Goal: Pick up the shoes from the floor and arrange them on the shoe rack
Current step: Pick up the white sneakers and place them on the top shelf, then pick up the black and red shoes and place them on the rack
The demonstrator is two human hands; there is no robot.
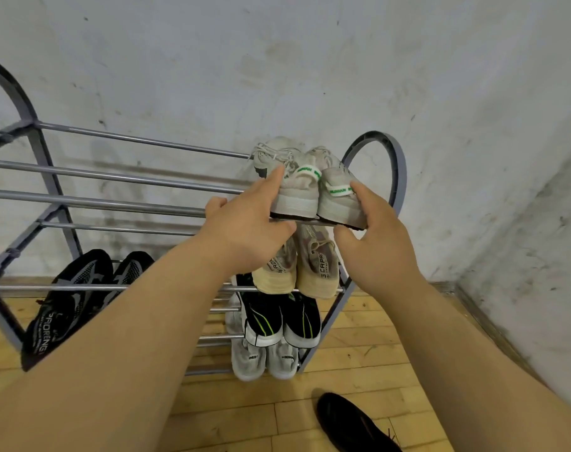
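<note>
A grey metal shoe rack [121,177] with several tiers stands against the wall. On the right end of its top tier sits a pair of pale grey sneakers with green-and-white heel tabs, the left shoe [294,190] and the right shoe [338,203], heels toward me. My left hand [245,230] grips the left shoe's heel, index finger along its side and thumb under the sole. My right hand [375,243] grips the right shoe's heel the same way.
Lower tiers on the right hold beige sneakers [297,272], black sneakers with white heels [282,321] and light grey sneakers [264,360]. A black pair [75,301] leans at the rack's lower left. One black shoe [352,422] lies on the wooden floor near me.
</note>
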